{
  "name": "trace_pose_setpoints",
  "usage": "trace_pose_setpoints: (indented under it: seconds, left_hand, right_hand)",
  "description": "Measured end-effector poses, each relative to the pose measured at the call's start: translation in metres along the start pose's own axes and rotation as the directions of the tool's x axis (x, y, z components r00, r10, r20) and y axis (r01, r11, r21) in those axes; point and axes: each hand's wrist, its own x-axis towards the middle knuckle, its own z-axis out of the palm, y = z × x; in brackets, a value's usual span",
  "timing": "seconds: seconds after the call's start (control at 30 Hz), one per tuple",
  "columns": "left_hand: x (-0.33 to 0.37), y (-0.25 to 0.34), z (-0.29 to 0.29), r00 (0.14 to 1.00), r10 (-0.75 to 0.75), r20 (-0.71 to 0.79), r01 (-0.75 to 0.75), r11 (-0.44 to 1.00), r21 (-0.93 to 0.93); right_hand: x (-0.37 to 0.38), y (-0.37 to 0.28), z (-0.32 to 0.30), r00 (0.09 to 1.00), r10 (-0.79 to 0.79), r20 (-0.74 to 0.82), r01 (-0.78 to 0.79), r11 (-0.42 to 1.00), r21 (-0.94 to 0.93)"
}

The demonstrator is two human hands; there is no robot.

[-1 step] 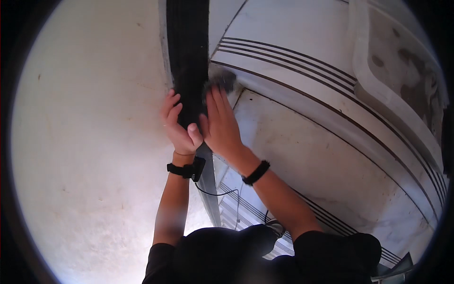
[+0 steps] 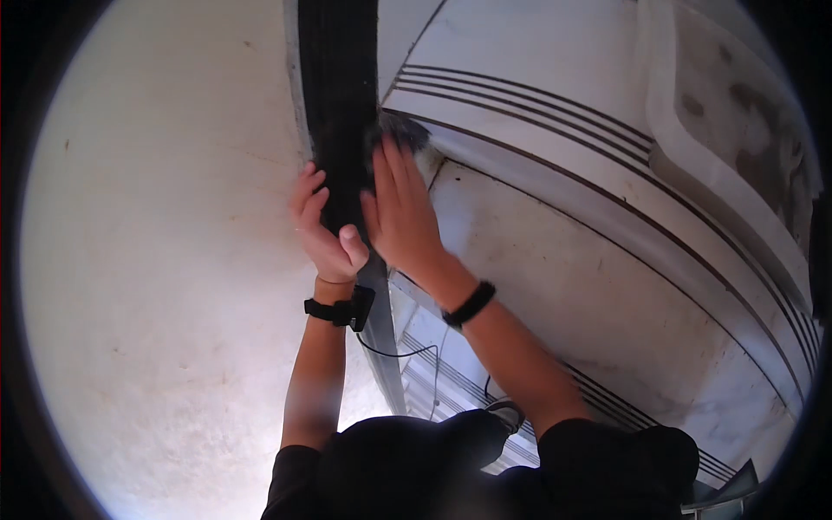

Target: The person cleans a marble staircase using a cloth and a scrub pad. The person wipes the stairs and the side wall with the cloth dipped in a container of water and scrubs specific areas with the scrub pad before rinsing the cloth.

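A long black rail [image 2: 340, 78] runs away from me between the pale wall and the steps. My left hand [image 2: 325, 221] rests on it with the fingers loosely bent along its left edge and the thumb apart; nothing shows in that hand. Just to its right, my right hand [image 2: 400, 204] lies with the fingers stretched forward and pressed on a dark grey cloth [image 2: 414, 133] at the rail's right edge. The cloth is smeared by motion and partly hidden under the fingertips, so its exact shape is unclear.
A stained pale wall [image 2: 173, 217] fills the left side. White stone steps [image 2: 555, 217] with dark stripes curve away on the right. A large white tub-like container [image 2: 672, 95] with brown blotches inside stands at the upper right. A thin black cable [image 2: 390, 354] hangs from my left wristband.
My right hand and the cloth have slid slightly forward and to the left along the rail. My left hand stays in nearly the same place.
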Motion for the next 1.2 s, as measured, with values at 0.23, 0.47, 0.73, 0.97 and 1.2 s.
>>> trace_pose_setpoints:
  seconds: [0.23,0.47,0.73,0.97,1.2]
  left_hand:
    - [0.001,0.004,-0.001,1.000,0.001,0.014,-0.001,1.000,0.004]
    - [-0.004,0.002,0.000,0.998,-0.022,-0.058,0.021,1.000,-0.022]
    - [-0.012,-0.004,0.006,0.997,-0.037,-0.072,0.031,0.997,-0.075]
    - [0.002,0.003,-0.001,1.000,-0.007,-0.023,0.006,1.000,-0.031]
    - [-0.006,0.003,0.001,1.000,-0.009,-0.018,0.008,0.999,-0.053]
  right_hand:
    - [-0.040,0.002,0.013,1.000,0.001,0.029,0.001,0.996,-0.087]
    - [-0.007,0.006,-0.001,0.999,0.045,0.003,-0.044,0.997,-0.061]
    - [0.020,0.000,0.000,0.996,-0.015,-0.083,0.018,0.999,0.042]
    - [-0.006,0.030,0.012,0.976,0.194,-0.098,-0.201,0.977,-0.065]
    - [-0.017,0.037,0.014,0.976,0.188,-0.111,-0.195,0.979,-0.054]
